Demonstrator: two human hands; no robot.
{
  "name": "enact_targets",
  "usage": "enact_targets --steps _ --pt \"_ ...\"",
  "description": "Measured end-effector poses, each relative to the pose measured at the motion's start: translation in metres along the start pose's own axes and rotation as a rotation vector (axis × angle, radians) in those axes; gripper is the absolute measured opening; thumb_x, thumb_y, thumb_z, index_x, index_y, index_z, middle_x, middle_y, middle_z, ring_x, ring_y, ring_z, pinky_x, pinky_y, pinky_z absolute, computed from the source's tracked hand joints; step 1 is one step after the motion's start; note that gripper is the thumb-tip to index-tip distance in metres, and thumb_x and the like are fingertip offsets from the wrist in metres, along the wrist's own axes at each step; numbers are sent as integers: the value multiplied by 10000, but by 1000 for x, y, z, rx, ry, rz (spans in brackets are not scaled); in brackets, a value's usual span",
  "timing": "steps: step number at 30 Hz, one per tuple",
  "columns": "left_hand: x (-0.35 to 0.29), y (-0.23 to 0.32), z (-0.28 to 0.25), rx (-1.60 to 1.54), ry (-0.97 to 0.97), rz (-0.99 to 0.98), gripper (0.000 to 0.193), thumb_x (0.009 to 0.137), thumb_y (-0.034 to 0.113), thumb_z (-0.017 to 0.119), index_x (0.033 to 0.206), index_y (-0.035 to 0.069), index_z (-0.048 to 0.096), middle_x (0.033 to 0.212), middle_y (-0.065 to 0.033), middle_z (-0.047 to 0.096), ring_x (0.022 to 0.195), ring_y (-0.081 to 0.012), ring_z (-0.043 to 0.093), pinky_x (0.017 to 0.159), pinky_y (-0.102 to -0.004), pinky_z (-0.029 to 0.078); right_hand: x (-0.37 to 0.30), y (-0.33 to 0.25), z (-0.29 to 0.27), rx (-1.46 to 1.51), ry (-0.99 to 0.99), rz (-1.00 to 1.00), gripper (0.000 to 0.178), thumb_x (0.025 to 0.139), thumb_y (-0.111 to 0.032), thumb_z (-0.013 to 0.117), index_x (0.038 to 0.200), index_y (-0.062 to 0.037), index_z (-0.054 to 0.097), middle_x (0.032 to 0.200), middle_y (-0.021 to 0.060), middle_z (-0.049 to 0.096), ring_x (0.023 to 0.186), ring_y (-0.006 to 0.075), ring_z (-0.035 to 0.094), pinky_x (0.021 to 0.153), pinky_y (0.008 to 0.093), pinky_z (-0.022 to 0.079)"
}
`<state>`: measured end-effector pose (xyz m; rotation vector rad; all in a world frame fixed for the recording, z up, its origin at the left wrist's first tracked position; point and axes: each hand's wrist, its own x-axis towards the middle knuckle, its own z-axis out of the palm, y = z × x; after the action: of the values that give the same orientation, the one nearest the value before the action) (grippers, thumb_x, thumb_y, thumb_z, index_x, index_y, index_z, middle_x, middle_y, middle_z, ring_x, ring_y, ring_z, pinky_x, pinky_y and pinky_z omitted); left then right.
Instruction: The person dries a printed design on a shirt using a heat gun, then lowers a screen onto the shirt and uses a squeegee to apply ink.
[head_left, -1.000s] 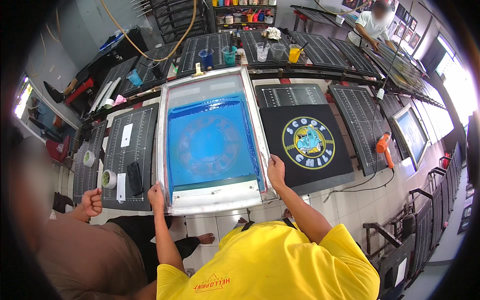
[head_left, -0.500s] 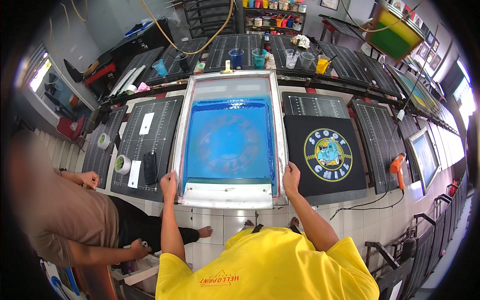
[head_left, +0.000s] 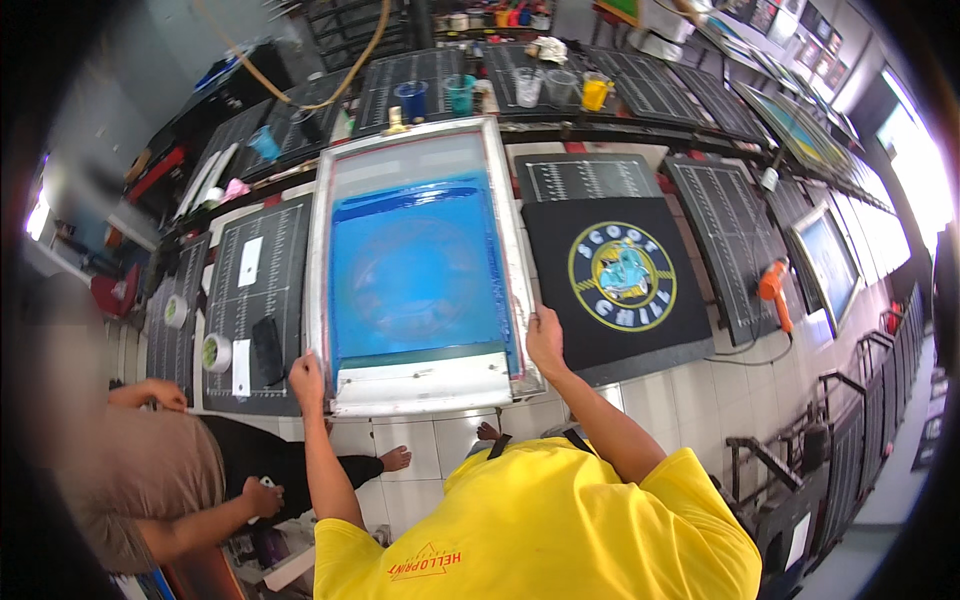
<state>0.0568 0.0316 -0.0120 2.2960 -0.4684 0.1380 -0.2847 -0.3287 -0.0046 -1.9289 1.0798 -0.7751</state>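
In the head view we grip a screen-printing frame (head_left: 415, 265) by its near corners: our left hand (head_left: 306, 377) is clamped on the near left corner, our right hand (head_left: 546, 340) on the near right edge, the two held wide apart with the frame's near rail between them. The frame lies over the middle of the surface (head_left: 700, 230), its long axis running away from us toward the far edge, its near short end pointing at our chest. Its rim is pale metal; the mesh inside is bright blue with a faint round design, and a white strip crosses the near end.

Just right of the frame, touching or nearly so, lies a black shirt (head_left: 620, 280) with a round yellow and blue print. To the left sit dark gridded pallets (head_left: 255, 290), one carrying a black block (head_left: 267, 349) and a roll of tape (head_left: 216, 352) near the surface's near edge. Cups (head_left: 460, 93) stand along the far edge. An orange heat gun (head_left: 772, 285) rests toward the right edge. Open tiled floor (head_left: 410, 470) shows below the frame's near end, where another person (head_left: 150, 470) crouches at our left.
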Motion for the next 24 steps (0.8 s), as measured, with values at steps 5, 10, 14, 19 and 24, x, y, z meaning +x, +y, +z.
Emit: enact_targets --steps 5,10,14,19,24 --pt "-8 10 -10 93 135 -76 426 993 347 562 1015 -57 696 906 -240 700 832 -389 676 741 -458 505 -5 -12 -68 99 -75 -124 386 915 -74 602 1284 24 546 1248 227 573 1142 385 568 973 424 460" --pt "-46 51 -20 47 327 63 279 1009 194 553 1116 -25 687 1037 -190 693 894 -303 667 746 -380 522 19 23 -211 5 90 -200 354 843 43 628 1192 -5 605 1179 179 613 1121 342 587 948 399 469" --pt "-120 153 5 11 294 118 252 1010 163 546 1141 -17 663 1066 -156 686 940 -274 650 794 -356 504 53 110 -342 -361 356 -260 293 879 -25 590 1169 13 615 1134 174 624 1075 360 588 951 426 464" --pt "-200 313 64 -613 -160 -112 566 984 79 524 1523 13 366 788 -74 672 610 -82 570 557 -234 475 79 225 -483 -426 525 -178 259 933 -26 572 1173 30 652 1148 187 662 1084 322 627 937 378 497" --pt "-169 291 97 -498 -71 -344 695 999 106 493 1559 -58 115 729 -78 657 510 -96 524 464 -237 422 102 289 -549 -751 454 -66 369 972 -234 612 1257 0 598 1200 229 612 1115 405 586 928 487 475"
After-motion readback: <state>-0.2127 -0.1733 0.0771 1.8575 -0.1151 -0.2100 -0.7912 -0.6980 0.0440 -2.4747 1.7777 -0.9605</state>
